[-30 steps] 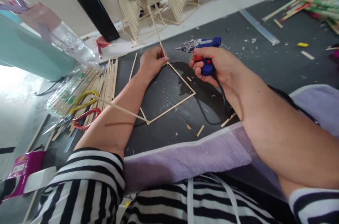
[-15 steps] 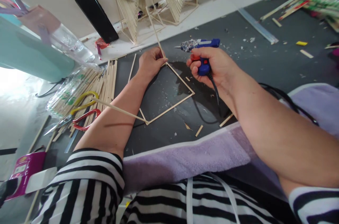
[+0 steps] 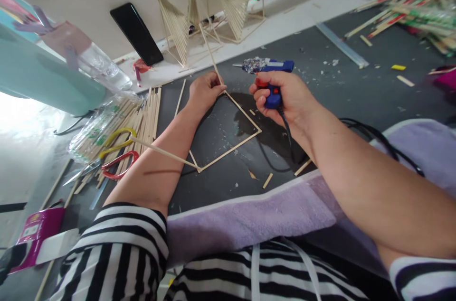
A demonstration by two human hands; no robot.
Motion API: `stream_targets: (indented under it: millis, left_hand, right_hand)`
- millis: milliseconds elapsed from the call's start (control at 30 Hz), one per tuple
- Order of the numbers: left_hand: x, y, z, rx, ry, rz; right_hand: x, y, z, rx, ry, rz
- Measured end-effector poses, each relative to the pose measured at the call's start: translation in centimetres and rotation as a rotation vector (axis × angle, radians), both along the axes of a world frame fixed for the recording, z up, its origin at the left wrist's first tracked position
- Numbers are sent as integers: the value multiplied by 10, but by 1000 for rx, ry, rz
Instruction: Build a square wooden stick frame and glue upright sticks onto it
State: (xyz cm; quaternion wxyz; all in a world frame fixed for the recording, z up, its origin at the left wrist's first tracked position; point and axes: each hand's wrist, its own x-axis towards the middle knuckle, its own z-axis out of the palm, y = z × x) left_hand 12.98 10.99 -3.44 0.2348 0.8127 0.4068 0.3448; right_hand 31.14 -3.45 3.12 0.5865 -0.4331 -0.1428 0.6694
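Note:
My left hand (image 3: pixel 205 90) pinches a thin wooden stick (image 3: pixel 211 55) that rises from the far corner of a stick frame (image 3: pixel 230 150). The frame lies on the dark tabletop, and another stick (image 3: pixel 166 153) slants up from its near corner, passing over my left forearm. In my right hand (image 3: pixel 285 87) is a blue glue gun (image 3: pixel 281 65), my fingers wrapped round its handle. Its nozzle points left, above and right of the stick corner, apart from it. Whitish and grey residue coats the front of the gun.
Loose sticks (image 3: pixel 151 111) and scissors (image 3: pixel 118 164) lie left, near a clear bottle (image 3: pixel 103 66). A phone (image 3: pixel 137 35) and stick models (image 3: pixel 231 4) stand along the wall. A glue stick (image 3: pixel 342 44) lies right. A purple cloth (image 3: pixel 249 220) covers the near edge; a cord (image 3: pixel 388 144) trails right.
The view has shifted slightly, so most things appear a little lower. Both hands keep their holds on the stick and the glue gun, with hardly any movement.

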Motion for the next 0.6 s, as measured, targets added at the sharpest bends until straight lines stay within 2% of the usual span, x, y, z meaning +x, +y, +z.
stream_targets:
  millis: [200,600]
  left_hand:
    - [-1,-3,3,37,52,27]
    - [0,-5,5,41,58,35]
  right_hand:
    - [-1,2,-4,-20,-41,-52]
    - [-3,1,-4,-14,-72,-55]
